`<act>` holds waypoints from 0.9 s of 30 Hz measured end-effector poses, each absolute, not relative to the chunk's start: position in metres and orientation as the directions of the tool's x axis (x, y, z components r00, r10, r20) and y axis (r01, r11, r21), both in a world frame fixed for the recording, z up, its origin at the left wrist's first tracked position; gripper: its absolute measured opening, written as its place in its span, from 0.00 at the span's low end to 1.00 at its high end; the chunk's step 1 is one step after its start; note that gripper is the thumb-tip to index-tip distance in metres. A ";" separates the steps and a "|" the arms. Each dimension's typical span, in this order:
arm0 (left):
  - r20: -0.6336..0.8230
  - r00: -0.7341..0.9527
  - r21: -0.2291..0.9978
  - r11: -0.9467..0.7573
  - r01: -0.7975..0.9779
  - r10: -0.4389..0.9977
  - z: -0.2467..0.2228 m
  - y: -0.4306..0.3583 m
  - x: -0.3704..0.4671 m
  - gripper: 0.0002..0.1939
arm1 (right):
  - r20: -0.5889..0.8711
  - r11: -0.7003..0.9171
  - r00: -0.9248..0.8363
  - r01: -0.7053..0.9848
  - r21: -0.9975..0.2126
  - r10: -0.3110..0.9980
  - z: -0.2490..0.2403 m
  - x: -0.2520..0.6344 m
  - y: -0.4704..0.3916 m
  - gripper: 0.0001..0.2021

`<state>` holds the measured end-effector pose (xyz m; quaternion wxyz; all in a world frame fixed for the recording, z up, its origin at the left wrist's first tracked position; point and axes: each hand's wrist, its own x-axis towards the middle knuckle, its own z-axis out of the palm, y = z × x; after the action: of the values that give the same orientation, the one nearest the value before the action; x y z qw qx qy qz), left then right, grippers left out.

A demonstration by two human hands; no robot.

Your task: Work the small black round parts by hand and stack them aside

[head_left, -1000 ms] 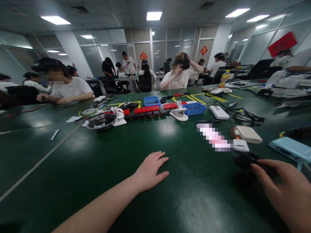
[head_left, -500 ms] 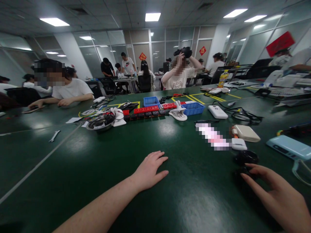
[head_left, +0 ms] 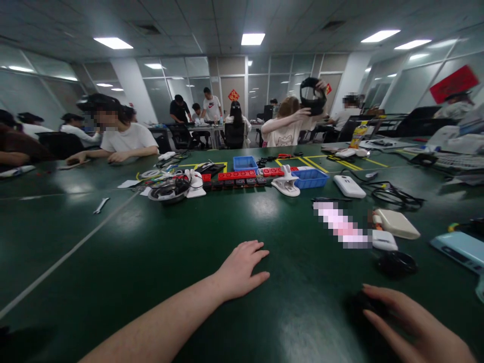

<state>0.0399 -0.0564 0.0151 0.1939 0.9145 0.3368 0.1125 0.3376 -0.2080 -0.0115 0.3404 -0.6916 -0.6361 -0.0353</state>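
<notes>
My left hand (head_left: 244, 272) lies on the dark green table (head_left: 181, 252) with its fingers stretched out and nothing in them. Low on the right, the fingers and thumb of my right hand (head_left: 408, 320) close round a small dark object (head_left: 365, 301); blur and shadow hide its kind. Just beyond that hand rests a round black thing (head_left: 397, 263), perhaps ring-shaped. Behind it are a small white case (head_left: 384, 240) and a cream-coloured box (head_left: 397, 224) with rounded corners.
A light blue power bank (head_left: 459, 250) lies far right, a white device (head_left: 349, 186) nearer the middle. Across the table stand a row of red and black blocks (head_left: 242, 179), blue bins (head_left: 310, 178) and a bowl of cables (head_left: 170, 191). A wrench (head_left: 101, 205) lies left. People sit opposite.
My right hand has moved left and nearer with the dark object, away from the round black thing. My left hand stays on the table. Opposite, a person has lifted a black headset off their head.
</notes>
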 end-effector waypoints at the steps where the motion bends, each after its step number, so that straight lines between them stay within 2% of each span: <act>1: 0.088 0.748 0.441 -0.699 0.563 0.657 0.016 -0.057 0.039 0.25 | 0.427 0.127 0.089 0.883 -0.451 0.900 -0.003 0.318 -0.202 0.17; 4: 0.183 0.722 0.526 -0.687 0.502 0.667 0.017 -0.058 0.037 0.21 | 0.287 0.253 -0.110 0.811 -0.528 0.952 0.023 0.267 -0.176 0.10; 7: 0.358 0.567 0.647 -0.634 0.423 0.742 0.019 -0.054 0.033 0.16 | 0.190 0.332 -0.273 0.745 -0.578 0.943 0.041 0.233 -0.139 0.08; 9: 0.426 0.431 0.702 -0.591 0.398 0.795 0.018 -0.046 0.028 0.17 | 0.171 0.382 -0.350 0.724 -0.574 0.921 0.047 0.216 -0.112 0.09; 12: 0.404 0.349 0.737 -0.527 0.424 0.845 0.017 -0.029 0.016 0.22 | 0.217 0.473 -0.429 0.695 -0.542 0.877 0.044 0.192 -0.073 0.09; 16: 0.305 0.490 0.701 -0.541 0.465 0.817 0.015 -0.004 -0.011 0.23 | 0.323 0.550 -0.446 0.650 -0.525 0.835 0.031 0.164 -0.029 0.08; 18: 0.222 0.573 0.646 -0.559 0.519 0.789 0.014 0.004 -0.023 0.30 | 0.349 0.563 -0.442 0.642 -0.521 0.826 0.025 0.152 -0.012 0.07; 20: 0.158 0.583 0.573 -0.554 0.604 0.797 0.013 0.009 -0.027 0.36 | 0.375 0.568 -0.427 0.635 -0.524 0.823 0.020 0.143 -0.001 0.07; 21: 0.153 0.554 0.538 -0.540 0.648 0.818 0.011 0.010 -0.026 0.35 | 0.386 0.566 -0.415 0.633 -0.527 0.824 0.018 0.140 0.003 0.07; 24: 0.199 0.416 0.464 -0.459 0.758 0.888 0.007 0.013 -0.014 0.24 | 0.413 0.557 -0.378 0.632 -0.539 0.829 0.013 0.136 0.009 0.06; 27: 0.224 0.340 0.441 -0.406 0.801 0.913 0.003 0.018 -0.003 0.14 | 0.426 0.546 -0.352 0.641 -0.540 0.833 0.011 0.138 0.010 0.06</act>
<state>-0.0026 0.0178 0.0025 0.1273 0.8087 0.5299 0.2216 0.1380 0.0103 0.0113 0.3422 -0.4550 -0.8100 0.1409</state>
